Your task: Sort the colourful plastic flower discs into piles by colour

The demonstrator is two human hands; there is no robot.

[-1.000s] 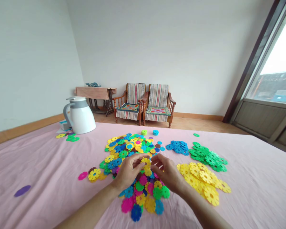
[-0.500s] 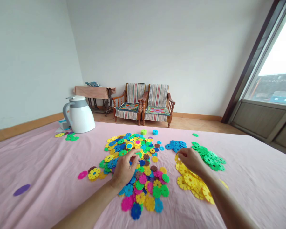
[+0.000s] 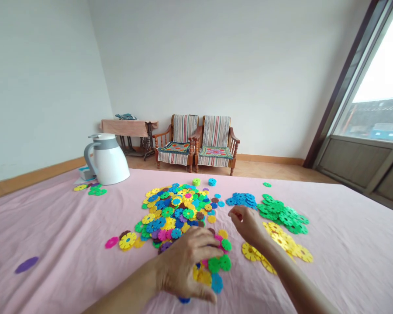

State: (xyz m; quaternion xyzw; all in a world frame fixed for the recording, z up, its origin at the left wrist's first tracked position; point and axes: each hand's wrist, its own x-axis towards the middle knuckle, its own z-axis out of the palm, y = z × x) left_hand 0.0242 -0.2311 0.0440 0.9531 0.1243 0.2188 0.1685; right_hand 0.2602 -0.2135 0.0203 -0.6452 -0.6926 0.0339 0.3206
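Note:
A mixed pile of coloured plastic flower discs (image 3: 180,211) lies in the middle of the pink cloth (image 3: 68,244). My left hand (image 3: 186,268) rests palm down on the pile's near end, fingers spread over yellow, pink and green discs. My right hand (image 3: 247,222) hovers between the mixed pile and a heap of yellow discs (image 3: 281,244), its fingers curled in; whether they hold anything is hidden. Beyond it lie a heap of blue discs (image 3: 241,199) and a heap of green discs (image 3: 281,213).
A white jug (image 3: 107,159) stands at the back left, with a few yellow and green discs (image 3: 91,189) beside it. Single pink (image 3: 112,242) and purple (image 3: 26,264) discs lie at the left. Two wooden armchairs (image 3: 196,144) stand beyond the cloth.
My left hand has come back from the pile's middle to its near end and flattened. My right hand went out to the yellow heap, then drew back left toward the mixed pile.

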